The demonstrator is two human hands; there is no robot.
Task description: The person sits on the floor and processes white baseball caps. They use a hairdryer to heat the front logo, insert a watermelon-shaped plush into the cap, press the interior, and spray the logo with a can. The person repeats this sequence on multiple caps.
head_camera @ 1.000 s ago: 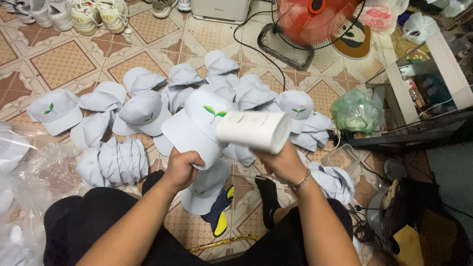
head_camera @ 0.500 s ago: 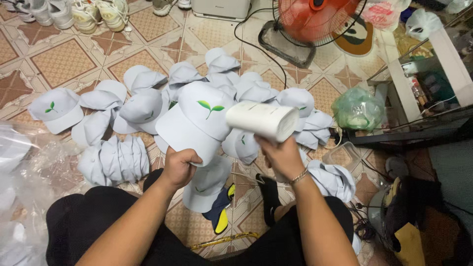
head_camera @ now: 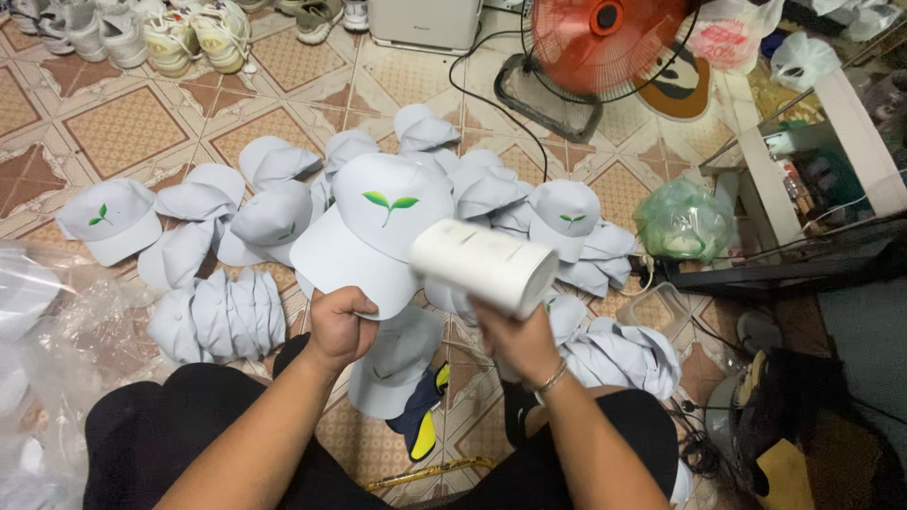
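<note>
White cap [head_camera: 373, 231], held up at mid-frame above the tiled floor [head_camera: 123, 127], crown facing the camera, brim toward the person. The left hand [head_camera: 342, 326] closes on the brim's edge, fingers curled under and thumb on top, pinching the brim. The right hand [head_camera: 515, 340] wraps around the grip of a white cylindrical handheld appliance [head_camera: 487, 267], its barrel lying across the view just beside the cap's right side; whether the nozzle touches the cloth cannot be told. A thin bracelet [head_camera: 551, 380] circles the right wrist.

The cap appears light and soft in the crown, which would dent under pressure, while the brim looks stiff and flat; the brim is therefore the judged best place to hold, as it gives a firm edge without creasing the panels. The cloth is matte, unlikely to slip. A green two-leaf emblem [head_camera: 389, 201] marks the front panel.

Around it, many like caps [head_camera: 274, 212] lie scattered on the floor, some nested in a row [head_camera: 222, 316], one apart at left [head_camera: 111, 219]. Crumpled clear plastic wrap [head_camera: 42, 312] lies at far left. Beyond stand an orange-bladed floor fan [head_camera: 605, 42] with its black cable, a green plastic bag [head_camera: 682, 222], pale sneakers [head_camera: 189, 36] along the top edge, and a low shelf [head_camera: 812, 170] at right. The floor is glazed, patterned in tan and brown diamonds.
</note>
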